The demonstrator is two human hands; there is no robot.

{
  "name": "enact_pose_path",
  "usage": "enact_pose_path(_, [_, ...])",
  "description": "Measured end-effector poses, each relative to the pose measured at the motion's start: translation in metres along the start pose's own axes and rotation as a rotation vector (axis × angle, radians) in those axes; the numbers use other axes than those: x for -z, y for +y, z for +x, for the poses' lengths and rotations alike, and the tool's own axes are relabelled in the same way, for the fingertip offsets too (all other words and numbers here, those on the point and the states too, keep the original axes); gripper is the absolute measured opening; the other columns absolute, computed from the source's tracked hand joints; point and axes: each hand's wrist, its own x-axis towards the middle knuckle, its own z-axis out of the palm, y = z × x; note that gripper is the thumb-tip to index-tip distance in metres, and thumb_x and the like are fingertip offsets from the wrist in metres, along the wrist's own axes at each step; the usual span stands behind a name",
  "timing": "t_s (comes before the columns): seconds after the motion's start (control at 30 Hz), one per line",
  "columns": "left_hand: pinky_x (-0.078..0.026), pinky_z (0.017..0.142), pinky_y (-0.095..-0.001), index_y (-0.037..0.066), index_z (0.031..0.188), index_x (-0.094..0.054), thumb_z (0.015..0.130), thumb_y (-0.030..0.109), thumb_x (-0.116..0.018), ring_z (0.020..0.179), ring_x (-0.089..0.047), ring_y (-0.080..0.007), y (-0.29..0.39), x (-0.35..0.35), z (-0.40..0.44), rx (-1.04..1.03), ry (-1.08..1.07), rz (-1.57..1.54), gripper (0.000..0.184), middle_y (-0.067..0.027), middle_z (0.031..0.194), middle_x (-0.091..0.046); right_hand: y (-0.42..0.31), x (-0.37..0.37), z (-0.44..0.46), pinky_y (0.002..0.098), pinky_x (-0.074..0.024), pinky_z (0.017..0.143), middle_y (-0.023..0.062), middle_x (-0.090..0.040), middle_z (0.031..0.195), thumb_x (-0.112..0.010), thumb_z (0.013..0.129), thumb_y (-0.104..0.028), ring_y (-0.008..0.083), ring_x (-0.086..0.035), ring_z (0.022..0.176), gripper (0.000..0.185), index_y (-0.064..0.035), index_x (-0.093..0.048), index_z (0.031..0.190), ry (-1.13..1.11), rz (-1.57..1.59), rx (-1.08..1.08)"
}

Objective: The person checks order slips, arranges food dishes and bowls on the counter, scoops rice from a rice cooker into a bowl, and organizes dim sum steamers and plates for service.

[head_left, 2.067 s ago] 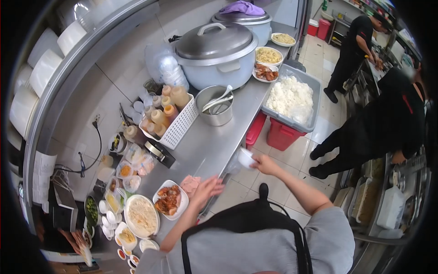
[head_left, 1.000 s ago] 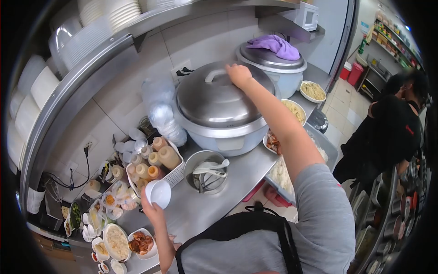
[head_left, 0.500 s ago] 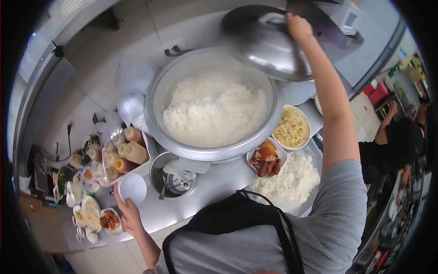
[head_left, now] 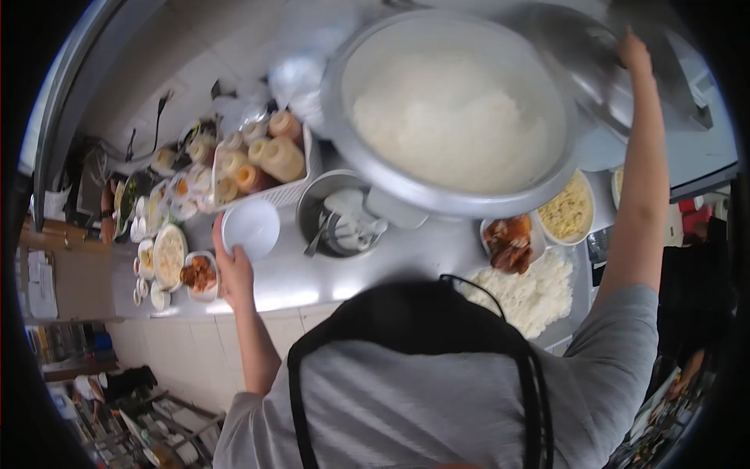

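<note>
My left hand (head_left: 237,273) is closed on the edge of an empty white bowl (head_left: 254,227) above the steel counter. With my right arm stretched out, my right hand (head_left: 636,55) grips the handle of a large metal pot lid (head_left: 574,59), which is tilted and blurred beside the pot's right rim. The big rice pot (head_left: 344,133) stands uncovered, with white rice (head_left: 453,117) inside under a haze. Between the bowl and the rice pot sits a steel pot (head_left: 305,203) holding white scoops and other utensils.
Sauce bottles (head_left: 283,159) fill a white basket (head_left: 312,160) at the left. Fried rice (head_left: 568,209), browned meat (head_left: 509,242) and a heap of white rice (head_left: 531,293) lie right. Small food dishes (head_left: 169,256) line the counter's left end. A dark-clothed person (head_left: 695,289) stands at right.
The view has swung, so the counter appears shifted. Relative to the pot, the lid has moved farther right and lower, off its back rim. My left hand still holds the bowl.
</note>
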Motion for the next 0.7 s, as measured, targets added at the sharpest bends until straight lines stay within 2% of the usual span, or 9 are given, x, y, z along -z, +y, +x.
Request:
enact_pose_path(0.07, [-0.03,0.096,-0.0293,0.004,0.125,-0.037,0.068,-0.009,-0.032,0.113,-0.043,-0.0271,-0.004,0.0,0.005,-0.019,-0.003,-0.054,0.059,-0.0181,0.121,-0.044,-0.08,0.095,-0.053,0.0392,-0.0457,0.077,0.0175,-0.06,0.099,-0.051,0.082,-0.033,0.0322,-0.058,0.091,0.044,-0.0064,-0.049,0.117,0.225,0.196,0.07])
enact_pose_path(0.13, [-0.03,0.096,-0.0295,0.003,0.124,-0.037,0.067,-0.009,-0.032,0.113,-0.043,-0.0264,-0.019,0.001,0.011,0.004,-0.013,-0.114,0.059,-0.018,0.12,-0.045,-0.174,0.207,-0.141,0.0423,-0.0446,0.058,0.0274,-0.057,0.073,-0.054,0.08,-0.011,0.0363,-0.056,0.064,0.024,0.0128,-0.051,0.078,0.29,0.891,0.284])
enact_pose_path(0.2, [-0.029,0.096,-0.0298,0.002,0.124,-0.038,0.066,-0.009,-0.032,0.113,-0.043,-0.0258,-0.025,-0.002,0.017,0.01,-0.024,-0.189,0.059,-0.018,0.119,-0.045,-0.201,0.184,-0.171,0.0319,-0.0463,0.074,0.0126,-0.063,0.094,-0.052,0.084,-0.028,0.0244,-0.06,0.084,0.032,-0.007,-0.057,0.107,0.089,0.912,0.385])
enact_pose_path(0.23, [-0.029,0.096,-0.0302,0.002,0.124,-0.038,0.065,-0.009,-0.032,0.112,-0.043,-0.0258,-0.022,-0.003,0.018,0.002,0.006,-0.216,0.06,-0.0178,0.119,-0.046,-0.246,0.224,-0.227,0.0267,-0.0459,0.072,0.0083,-0.063,0.09,-0.051,0.085,-0.018,0.0174,-0.06,0.078,0.021,-0.0064,-0.061,0.1,-0.008,0.948,0.501])
enact_pose_path(0.33, [-0.03,0.096,-0.0308,0.001,0.124,-0.037,0.066,-0.008,-0.033,0.112,-0.043,-0.0256,-0.025,-0.005,0.029,-0.076,0.043,-0.172,0.059,-0.0172,0.119,-0.045,-0.349,0.222,-0.342,0.033,-0.0467,0.07,0.009,-0.06,0.087,-0.055,0.07,-0.007,0.0254,-0.057,0.08,0.015,-0.0074,-0.062,0.083,-0.435,1.22,1.01])
enact_pose_path(0.4, [-0.033,0.094,-0.03,0.001,0.127,-0.034,0.07,-0.005,-0.037,0.112,-0.043,-0.024,-0.029,-0.007,0.032,0.204,0.052,-0.555,0.057,-0.0141,0.121,-0.043,-0.393,0.217,-0.383,0.0359,-0.0482,0.063,0.0141,-0.061,0.075,-0.052,0.072,-0.009,0.0278,-0.06,0.077,0.014,-0.0019,-0.063,0.074,-0.574,0.704,1.255])
enact_pose_path(0.53, [-0.032,0.093,-0.0302,-0.001,0.126,-0.033,0.069,-0.005,-0.037,0.11,-0.044,-0.0245,-0.021,-0.008,0.031,0.16,0.048,-0.491,0.058,-0.0157,0.119,-0.044,-0.451,0.133,-0.441,0.036,-0.05,0.062,0.0156,-0.062,0.08,-0.057,0.068,-0.008,0.0278,-0.061,0.078,0.012,-0.0018,-0.065,0.076,-0.711,0.413,1.073])
enact_pose_path(0.6, [-0.033,0.093,-0.0297,-0.001,0.127,-0.032,0.069,-0.006,-0.038,0.109,-0.044,-0.0241,-0.027,-0.011,0.031,0.318,0.061,-0.58,0.059,-0.0153,0.119,-0.044,-0.455,0.127,-0.435,0.0355,-0.0501,0.062,0.015,-0.062,0.08,-0.057,0.069,-0.008,0.0274,-0.061,0.077,0.012,-0.0026,-0.065,0.076,-0.722,0.436,1.049])
enact_pose_path(0.7, [-0.033,0.092,-0.0293,-0.001,0.128,-0.031,0.07,-0.006,-0.039,0.11,-0.044,-0.024,-0.038,-0.013,0.031,0.295,0.019,-0.717,0.059,-0.0154,0.12,-0.044,-0.454,0.124,-0.428,0.0343,-0.05,0.06,0.0136,-0.063,0.079,-0.058,0.069,-0.01,0.0262,-0.062,0.076,0.012,-0.0036,-0.066,0.076,-0.663,0.434,1.077])
